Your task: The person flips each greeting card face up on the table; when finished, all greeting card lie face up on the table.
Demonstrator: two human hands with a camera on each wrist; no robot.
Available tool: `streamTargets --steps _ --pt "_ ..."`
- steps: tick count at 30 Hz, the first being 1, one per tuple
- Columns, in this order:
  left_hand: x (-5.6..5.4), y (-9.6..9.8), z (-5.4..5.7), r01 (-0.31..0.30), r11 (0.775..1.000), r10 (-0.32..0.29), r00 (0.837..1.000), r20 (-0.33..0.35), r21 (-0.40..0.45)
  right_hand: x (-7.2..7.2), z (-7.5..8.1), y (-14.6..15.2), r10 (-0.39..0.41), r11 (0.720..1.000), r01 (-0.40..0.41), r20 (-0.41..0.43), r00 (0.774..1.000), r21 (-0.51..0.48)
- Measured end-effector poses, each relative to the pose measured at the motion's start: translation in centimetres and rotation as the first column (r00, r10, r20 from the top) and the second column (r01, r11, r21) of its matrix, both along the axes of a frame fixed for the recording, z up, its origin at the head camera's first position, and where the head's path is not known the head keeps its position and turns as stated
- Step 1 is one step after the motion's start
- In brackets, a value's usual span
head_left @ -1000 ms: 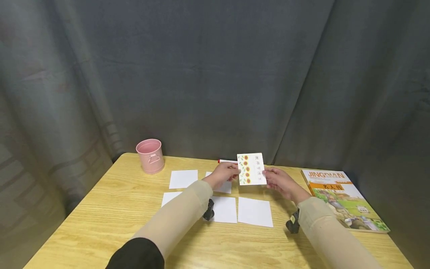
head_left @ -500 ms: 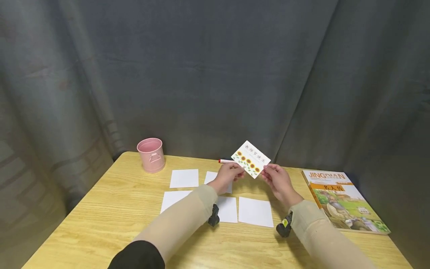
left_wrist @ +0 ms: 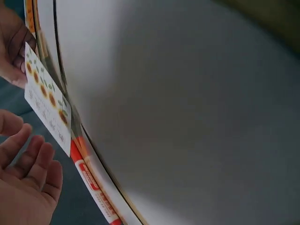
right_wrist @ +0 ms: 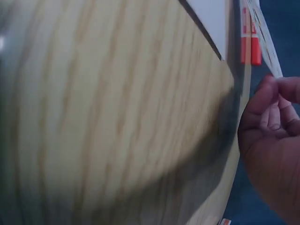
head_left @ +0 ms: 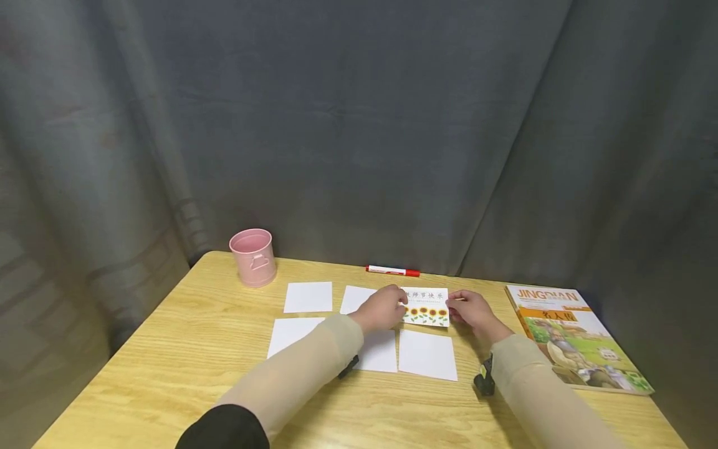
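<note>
A white card with a row of sunflowers and Chinese writing [head_left: 425, 305] is upright to the reader in the head view. My right hand [head_left: 473, 312] pinches its right edge between thumb and fingertips; the right wrist view shows this pinch at the card's corner. At the left edge is my left hand [head_left: 382, 308], its loosely bent fingers apart from the card [left_wrist: 47, 98] in the left wrist view. Several blank white sheets lie in two rows, among them one at front right [head_left: 428, 354] and one at back left [head_left: 308, 297]. My left forearm covers parts of others.
Behind the card lies a red-capped marker [head_left: 392, 270], near the back edge of the wooden table [head_left: 168, 349]. A pink bucket [head_left: 252, 259] stands at back left. On the right is a book with a picture cover [head_left: 578, 337]. A grey curtain [head_left: 348, 137] hangs behind.
The card has turned from sideways, through a slant, to straight, and come lower. My left hand has let go of it. The marker behind now shows fully.
</note>
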State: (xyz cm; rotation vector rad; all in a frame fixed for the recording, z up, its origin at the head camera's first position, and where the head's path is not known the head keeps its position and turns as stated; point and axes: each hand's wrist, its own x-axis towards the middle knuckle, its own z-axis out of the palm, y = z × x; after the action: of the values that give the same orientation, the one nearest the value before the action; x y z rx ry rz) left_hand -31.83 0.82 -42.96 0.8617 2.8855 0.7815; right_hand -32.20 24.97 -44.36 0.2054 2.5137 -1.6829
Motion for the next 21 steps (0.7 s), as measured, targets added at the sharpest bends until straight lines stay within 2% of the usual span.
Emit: streamTargets --steps 3,5,8,11,15,21 --pt "0.3 0.2 -0.2 0.046 0.988 -0.056 0.996 -0.064 -0.146 -0.3 -0.4 -0.2 -0.008 0.998 0.007 0.020 1.000 0.062" --pt "0.3 0.3 -0.6 0.070 0.970 -0.096 0.990 -0.100 -0.233 -0.5 -0.5 -0.3 -0.011 0.996 0.009 0.019 1.000 0.090" --pt "0.0 0.3 -1.1 0.095 0.945 -0.137 0.984 -0.118 -0.312 -0.7 -0.5 -0.5 -0.002 0.992 0.001 0.006 1.000 0.127" --pt "-0.2 0.4 -1.7 0.104 0.930 -0.155 0.980 -0.122 -0.353 -0.9 -0.6 -0.6 0.009 0.985 -0.007 -0.012 1.000 0.171" --pt "-0.1 0.6 -1.7 0.107 0.914 -0.166 0.979 -0.119 -0.391 -1.0 -0.8 -0.8 0.010 0.964 0.001 -0.038 0.999 0.264" --pt "0.3 0.7 -1.3 0.098 0.897 -0.165 0.979 -0.121 -0.431 -1.2 -0.9 -1.5 0.027 0.892 0.012 -0.078 0.997 0.452"
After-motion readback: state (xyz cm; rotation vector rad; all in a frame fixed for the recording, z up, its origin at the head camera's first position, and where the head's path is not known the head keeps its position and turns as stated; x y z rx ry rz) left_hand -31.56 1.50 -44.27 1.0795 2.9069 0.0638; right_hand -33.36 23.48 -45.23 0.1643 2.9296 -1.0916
